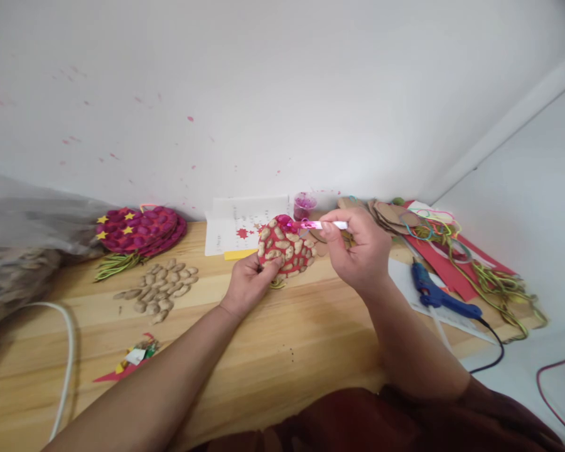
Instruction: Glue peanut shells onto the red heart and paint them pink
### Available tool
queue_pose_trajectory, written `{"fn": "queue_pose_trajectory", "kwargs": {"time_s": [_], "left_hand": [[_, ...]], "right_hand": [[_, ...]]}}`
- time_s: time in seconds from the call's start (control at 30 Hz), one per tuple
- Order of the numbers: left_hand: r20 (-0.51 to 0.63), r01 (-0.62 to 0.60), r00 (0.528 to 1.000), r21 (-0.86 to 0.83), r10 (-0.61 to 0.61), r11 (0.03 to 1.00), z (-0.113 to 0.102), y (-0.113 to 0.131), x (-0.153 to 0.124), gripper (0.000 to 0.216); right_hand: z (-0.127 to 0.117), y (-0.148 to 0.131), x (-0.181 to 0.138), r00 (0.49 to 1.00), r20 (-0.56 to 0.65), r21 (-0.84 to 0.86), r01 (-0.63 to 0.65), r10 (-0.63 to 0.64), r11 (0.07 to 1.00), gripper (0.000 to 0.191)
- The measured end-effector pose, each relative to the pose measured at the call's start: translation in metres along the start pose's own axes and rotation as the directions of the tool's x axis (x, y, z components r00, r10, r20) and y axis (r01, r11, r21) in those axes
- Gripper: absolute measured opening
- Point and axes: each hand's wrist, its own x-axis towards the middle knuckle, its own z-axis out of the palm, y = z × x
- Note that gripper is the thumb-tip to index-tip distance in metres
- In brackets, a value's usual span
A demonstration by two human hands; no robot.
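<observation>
Mid-frame, the left hand (250, 284) clamps a disc (289, 251); the right hand (360, 248) pinches a brush (314, 225) at the disc's pink top

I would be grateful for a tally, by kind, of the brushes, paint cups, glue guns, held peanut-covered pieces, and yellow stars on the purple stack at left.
Slim white-handled paintbrush: 1
Clear plastic cup of purple paint: 1
Blue plastic glue gun: 1
Round red peanut-covered piece: 1
Yellow five-pointed stars: 4
Total: 8
</observation>
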Motion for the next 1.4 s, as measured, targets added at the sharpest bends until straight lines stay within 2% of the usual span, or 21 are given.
{"fn": "queue_pose_trajectory", "kwargs": {"time_s": [0.23, 0.43, 0.63, 0.83, 1.07, 1.23, 1.4], "left_hand": [[0.003, -0.002, 1.000, -0.027, 0.002, 1.000, 0.0001, -0.0014, 0.0003, 0.041], [-0.003, 0.003, 1.000, -0.038, -0.003, 0.999, 0.0003, 0.0007, 0.0002, 0.042], [0.004, -0.005, 1.000, -0.032, 0.005, 0.999, 0.0004, 0.0005, 0.0001, 0.043], [-0.001, -0.013, 1.000, 0.000, 0.013, 1.000, 0.0000, -0.0003, 0.0004, 0.040], [-0.006, -0.021, 1.000, 0.057, 0.021, 0.998, 0.0009, 0.0018, 0.0007, 0.038], [-0.024, -0.023, 0.999, 0.038, 0.024, 0.999, 0.0008, 0.0016, 0.0007, 0.037], [-0.039, 0.007, 0.999, -0.017, -0.007, 1.000, -0.0001, 0.0027, 0.0010, 0.038]], "right_hand": [[-0.0009, -0.0008, -0.0004, 0.999, 0.005, 0.057, -0.035, 0.035, 0.998, 0.006], [-0.0010, -0.0004, -0.0001, 0.999, -0.002, 0.017, -0.040, 0.040, 0.999, 0.007], [-0.0009, 0.0002, 0.0004, 0.998, 0.011, 0.053, -0.064, 0.063, 0.997, 0.008], [-0.0026, -0.0013, 0.0008, 1.000, 0.004, -0.013, -0.012, 0.012, 1.000, 0.006], [-0.0007, -0.0028, -0.0006, 0.999, 0.021, 0.036, 0.037, -0.038, 0.999, 0.009], [-0.0001, -0.0028, 0.0005, 0.995, 0.013, -0.062, 0.095, -0.095, 0.994, 0.008], [-0.0002, -0.0030, -0.0003, 1.000, -0.016, 0.009, 0.005, -0.004, 1.000, 0.008]]}}
